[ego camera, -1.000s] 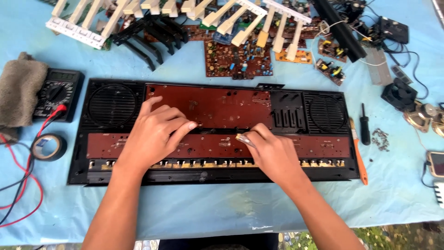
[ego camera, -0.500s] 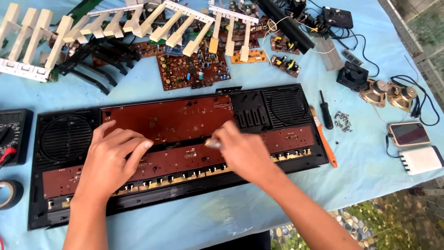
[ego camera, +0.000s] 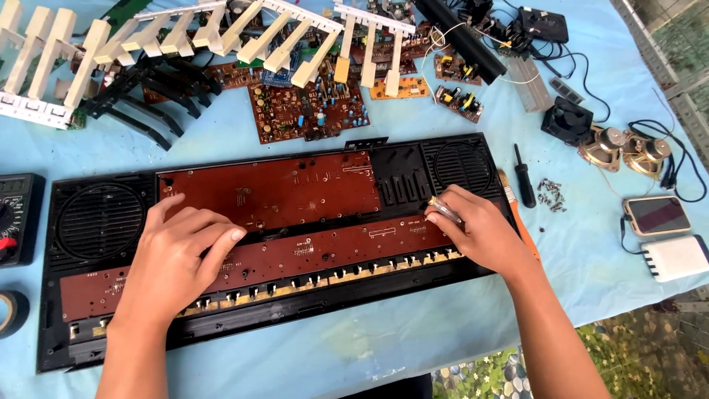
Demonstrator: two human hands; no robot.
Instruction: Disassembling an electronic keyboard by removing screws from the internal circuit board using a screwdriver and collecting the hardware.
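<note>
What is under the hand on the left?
The left hand lies flat on a long brown circuit board inside the black keyboard case. The board beneath the palm is hidden.

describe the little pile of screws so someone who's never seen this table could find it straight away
Start at the long black keyboard case and go past its right-hand speaker grille. Beside the black-handled screwdriver lies the pile of screws, the only loose silvery bits on the blue cloth.

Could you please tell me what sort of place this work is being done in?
Probably an outdoor electronics repair table: an opened keyboard chassis lies on a blue tablecloth, with loose circuit boards and a multimeter beside it, and pebbled ground below the edge.
</note>
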